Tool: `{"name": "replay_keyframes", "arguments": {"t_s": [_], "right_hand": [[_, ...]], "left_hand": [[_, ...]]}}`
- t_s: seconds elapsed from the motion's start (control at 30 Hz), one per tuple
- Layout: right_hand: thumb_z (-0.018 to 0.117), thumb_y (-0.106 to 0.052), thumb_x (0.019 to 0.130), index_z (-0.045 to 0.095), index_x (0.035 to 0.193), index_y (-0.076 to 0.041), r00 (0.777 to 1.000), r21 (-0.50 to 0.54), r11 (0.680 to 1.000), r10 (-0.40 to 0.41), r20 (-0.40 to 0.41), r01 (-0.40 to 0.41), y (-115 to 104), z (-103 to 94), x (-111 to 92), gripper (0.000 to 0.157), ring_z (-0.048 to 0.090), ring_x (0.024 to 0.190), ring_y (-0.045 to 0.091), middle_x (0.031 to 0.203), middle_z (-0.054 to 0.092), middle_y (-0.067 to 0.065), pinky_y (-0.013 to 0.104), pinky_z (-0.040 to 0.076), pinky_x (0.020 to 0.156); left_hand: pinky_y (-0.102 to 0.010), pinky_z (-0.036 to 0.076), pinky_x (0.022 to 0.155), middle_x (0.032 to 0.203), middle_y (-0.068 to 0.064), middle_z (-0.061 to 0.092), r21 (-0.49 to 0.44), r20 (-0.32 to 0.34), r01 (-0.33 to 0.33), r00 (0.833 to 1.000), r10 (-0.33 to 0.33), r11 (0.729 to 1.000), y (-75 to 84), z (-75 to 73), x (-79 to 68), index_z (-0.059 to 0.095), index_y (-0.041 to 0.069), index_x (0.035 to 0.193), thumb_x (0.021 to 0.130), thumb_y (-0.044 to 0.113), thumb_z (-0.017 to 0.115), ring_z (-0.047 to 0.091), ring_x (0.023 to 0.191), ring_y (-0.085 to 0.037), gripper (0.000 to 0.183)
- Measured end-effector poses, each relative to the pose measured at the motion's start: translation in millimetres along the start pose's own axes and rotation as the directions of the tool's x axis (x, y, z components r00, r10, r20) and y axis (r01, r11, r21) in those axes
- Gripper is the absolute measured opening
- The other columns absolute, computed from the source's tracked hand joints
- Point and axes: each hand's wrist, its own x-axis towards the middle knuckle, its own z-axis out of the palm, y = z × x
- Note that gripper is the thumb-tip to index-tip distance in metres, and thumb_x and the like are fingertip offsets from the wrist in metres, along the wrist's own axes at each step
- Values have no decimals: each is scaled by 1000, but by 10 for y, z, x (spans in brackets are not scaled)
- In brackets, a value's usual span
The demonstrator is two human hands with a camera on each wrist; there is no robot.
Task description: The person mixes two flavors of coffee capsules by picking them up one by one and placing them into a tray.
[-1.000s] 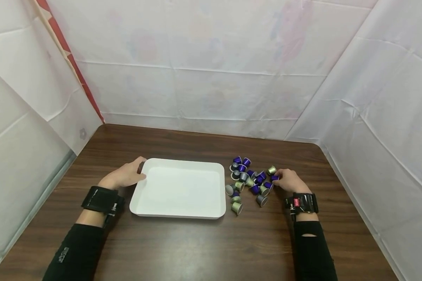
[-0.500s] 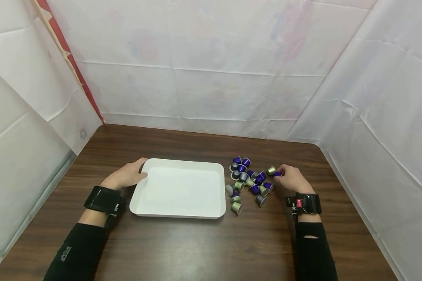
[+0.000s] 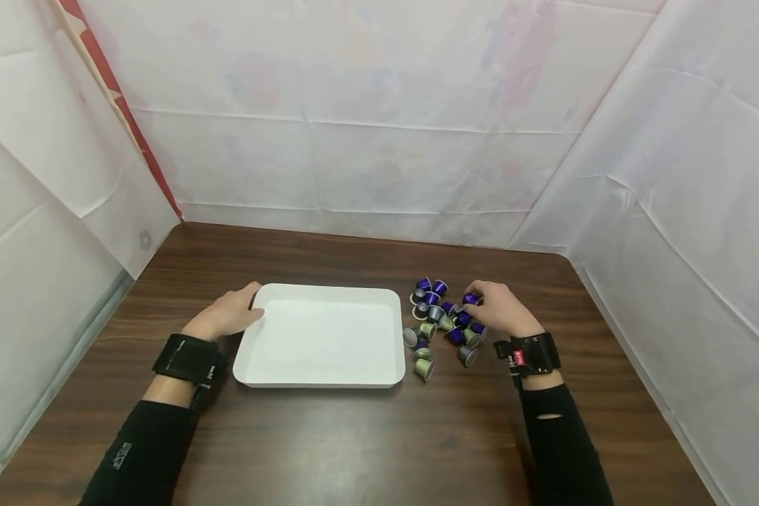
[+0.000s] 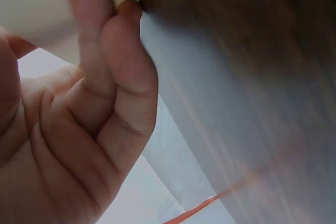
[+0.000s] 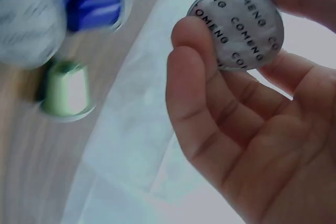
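Purple capsule, right of the frame's centre at the upper right of the loose capsules, is pinched between thumb and fingers of the right hand, probably by its edges for security, leaving its printed lid exposed. White tray, centre-left, is gripped at its left edge by the left hand, presumably for steadiness.

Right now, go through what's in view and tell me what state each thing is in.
White tray: on the table, open side up.
Left hand: gripping the white tray's left edge.
Purple capsule: pinched, printed lid on.
Right hand: holding the purple capsule.
Loose capsules: clustered at mixed angles, right of the white tray.
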Motion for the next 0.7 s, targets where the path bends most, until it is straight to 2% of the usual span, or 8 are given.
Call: {"name": "replay_keyframes", "arguments": {"t_s": [0.17,0.4,0.53,0.7], "right_hand": [[68,-16,87,62,113,0,993,-52,991,-119,20,120,-275,65,50,31,55,75,15,97,63,8,32,47,66],[67,-17,88,64,110,-2,974,-122,967,-216,64,222,-638,172,76,28,55,77,15,100,63,8,32,47,69],[62,-16,89,65,104,-4,952,-176,936,-293,92,306,-831,201,92,19,52,81,15,94,60,3,31,46,73],[57,-14,91,63,99,-4,928,-201,908,-345,143,368,-1061,236,120,14,47,74,14,85,54,1,28,43,66]], "left_hand": [[-59,44,82,122,-33,52,27,-24,-1,1000,1,1000,-2,-23,7,33,-5,136,96,15,50,57,101,-41,48],[-55,46,78,117,-32,55,22,-24,-8,1000,8,1000,-12,-27,-9,35,-5,134,94,13,48,60,94,-38,45],[-56,46,78,117,-31,55,18,-19,-6,1000,7,1000,-10,-14,-13,35,-5,133,94,13,49,60,94,-37,45],[-56,45,78,118,-31,55,-1,-14,-10,1000,10,1000,-19,7,-17,35,-3,133,95,14,48,59,94,-36,44]]}}
